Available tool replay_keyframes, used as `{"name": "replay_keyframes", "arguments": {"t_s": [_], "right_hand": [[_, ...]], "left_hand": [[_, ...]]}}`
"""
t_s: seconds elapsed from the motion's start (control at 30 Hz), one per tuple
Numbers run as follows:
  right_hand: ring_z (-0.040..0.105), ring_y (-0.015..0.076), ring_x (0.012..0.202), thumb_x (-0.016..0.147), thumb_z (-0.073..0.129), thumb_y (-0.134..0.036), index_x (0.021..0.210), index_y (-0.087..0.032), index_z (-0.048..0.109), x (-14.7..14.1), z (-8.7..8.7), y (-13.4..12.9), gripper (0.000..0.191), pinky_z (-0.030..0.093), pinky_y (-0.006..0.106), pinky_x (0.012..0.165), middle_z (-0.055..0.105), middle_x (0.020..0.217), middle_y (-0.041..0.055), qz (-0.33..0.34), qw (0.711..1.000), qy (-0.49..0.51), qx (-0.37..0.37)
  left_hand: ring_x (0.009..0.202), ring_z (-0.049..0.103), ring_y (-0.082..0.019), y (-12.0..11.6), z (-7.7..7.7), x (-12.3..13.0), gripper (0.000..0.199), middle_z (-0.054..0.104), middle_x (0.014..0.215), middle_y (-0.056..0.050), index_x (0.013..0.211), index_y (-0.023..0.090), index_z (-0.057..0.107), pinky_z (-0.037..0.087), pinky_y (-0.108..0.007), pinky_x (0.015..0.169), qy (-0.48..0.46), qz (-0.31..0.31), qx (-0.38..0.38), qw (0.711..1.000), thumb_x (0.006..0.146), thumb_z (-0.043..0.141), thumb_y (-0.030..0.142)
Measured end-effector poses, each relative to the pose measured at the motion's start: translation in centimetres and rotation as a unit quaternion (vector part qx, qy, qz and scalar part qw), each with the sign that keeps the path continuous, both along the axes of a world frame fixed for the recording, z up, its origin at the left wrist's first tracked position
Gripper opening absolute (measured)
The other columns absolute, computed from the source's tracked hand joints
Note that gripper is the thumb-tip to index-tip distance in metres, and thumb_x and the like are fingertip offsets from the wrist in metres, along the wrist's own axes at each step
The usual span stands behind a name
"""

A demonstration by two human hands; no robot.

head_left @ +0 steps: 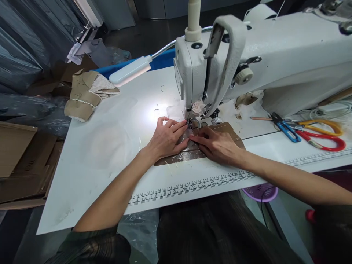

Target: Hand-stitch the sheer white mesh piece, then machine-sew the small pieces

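Beside the needle and presser foot [190,124] of a white sewing machine [192,73], my left hand [165,141] lies with its fingers stretched out, pressing on a pale, thin piece of cloth [183,137]. From the other side my right hand [220,146] reaches in, thumb and index finger closed at the near edge of this cloth, just in front of the foot. Part of the cloth is hidden under my fingers. Both hands rest over a brown taped patch [178,158] on the white sewing table [110,179].
A lamp [130,71] lights the needle area. Folded beige cloth [82,97] lies at the far left. Blue-handled snips [287,130], red-handled scissors [321,140] and yellow-handled scissors [327,126] lie at the right. A printed ruler [192,187] runs along the near edge.
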State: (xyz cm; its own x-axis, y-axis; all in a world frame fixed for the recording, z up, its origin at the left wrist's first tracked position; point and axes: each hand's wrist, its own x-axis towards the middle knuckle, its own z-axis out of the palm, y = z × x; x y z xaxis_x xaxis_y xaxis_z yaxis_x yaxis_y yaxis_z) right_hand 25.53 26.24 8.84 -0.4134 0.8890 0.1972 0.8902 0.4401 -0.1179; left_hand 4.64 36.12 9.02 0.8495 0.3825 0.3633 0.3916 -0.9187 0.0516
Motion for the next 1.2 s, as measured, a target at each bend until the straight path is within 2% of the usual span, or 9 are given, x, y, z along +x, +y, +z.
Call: {"name": "replay_keyframes", "arguments": {"t_s": [0.33,0.53,0.67,0.77,0.9,1.03,1.2], "right_hand": [[0.055,0.0185,0.081,0.1,0.036,-0.025,0.131,-0.022,0.06,0.0,0.2,0.0,0.04,0.039,0.026,0.056,0.056,0.117,0.0153,-0.008,0.999,-0.003,-0.043],[0.056,0.0189,0.082,0.1,0.036,-0.025,0.131,-0.023,0.061,-0.1,0.2,0.0,0.04,0.035,0.026,0.053,0.057,0.116,0.0142,-0.007,0.999,0.001,-0.046],[0.054,0.0173,0.079,0.099,0.037,-0.026,0.13,-0.023,0.061,0.0,0.1,0.0,0.04,0.032,0.026,0.052,0.057,0.116,0.0143,-0.007,0.999,0.008,-0.033],[0.053,0.0165,0.076,0.099,0.037,-0.026,0.131,-0.022,0.061,0.0,0.0,0.1,0.041,0.03,0.026,0.051,0.057,0.114,0.0144,-0.009,1.0,0.009,-0.021],[0.052,0.0163,0.075,0.098,0.037,-0.025,0.132,-0.022,0.06,0.0,-0.2,0.1,0.042,0.029,0.026,0.05,0.056,0.112,0.0139,-0.005,1.0,0.008,-0.01],[0.051,0.0166,0.077,0.098,0.038,-0.024,0.133,-0.022,0.06,0.1,-0.2,0.0,0.042,0.031,0.026,0.052,0.056,0.112,0.0139,-0.005,1.0,0.012,-0.015],[0.053,0.0181,0.082,0.1,0.036,-0.026,0.133,-0.023,0.06,0.2,-0.2,0.0,0.042,0.033,0.027,0.055,0.056,0.112,0.0133,-0.005,1.0,0.016,-0.023]], "left_hand": [[0.099,0.063,-0.029,0.1,0.1,0.1,0.037,0.068,0.128,-0.011,0.122,0.02,0.066,0.038,-0.059,0.098,0.004,-0.001,-0.022,1.0,0.088,0.056,0.031],[0.099,0.062,-0.028,0.0,-0.1,0.1,0.035,0.067,0.128,-0.011,0.121,0.018,0.064,0.038,-0.056,0.098,0.006,-0.005,0.006,1.0,0.091,0.054,0.032],[0.103,0.06,-0.031,-0.1,0.2,0.0,0.036,0.065,0.128,-0.016,0.122,0.015,0.062,0.041,-0.053,0.09,0.01,0.006,0.042,0.999,0.092,0.054,0.034],[0.097,0.06,-0.029,-0.3,0.6,-0.2,0.032,0.067,0.12,-0.017,0.117,0.015,0.063,0.043,-0.049,0.082,-0.002,0.016,0.046,0.999,0.091,0.056,0.033],[0.085,0.061,-0.022,-0.8,0.9,-0.4,0.016,0.072,0.103,-0.01,0.098,0.019,0.068,0.045,-0.041,0.075,-0.02,-0.043,0.014,0.999,0.09,0.055,0.023],[0.08,0.063,-0.02,-1.0,0.7,-0.2,0.016,0.074,0.098,-0.008,0.095,0.016,0.07,0.047,-0.039,0.074,-0.022,-0.107,0.015,0.994,0.09,0.055,0.02],[0.076,0.065,-0.018,-0.8,0.4,-0.2,0.015,0.075,0.096,-0.006,0.09,0.018,0.072,0.047,-0.036,0.07,-0.028,-0.129,0.027,0.991,0.089,0.057,0.02]]}}
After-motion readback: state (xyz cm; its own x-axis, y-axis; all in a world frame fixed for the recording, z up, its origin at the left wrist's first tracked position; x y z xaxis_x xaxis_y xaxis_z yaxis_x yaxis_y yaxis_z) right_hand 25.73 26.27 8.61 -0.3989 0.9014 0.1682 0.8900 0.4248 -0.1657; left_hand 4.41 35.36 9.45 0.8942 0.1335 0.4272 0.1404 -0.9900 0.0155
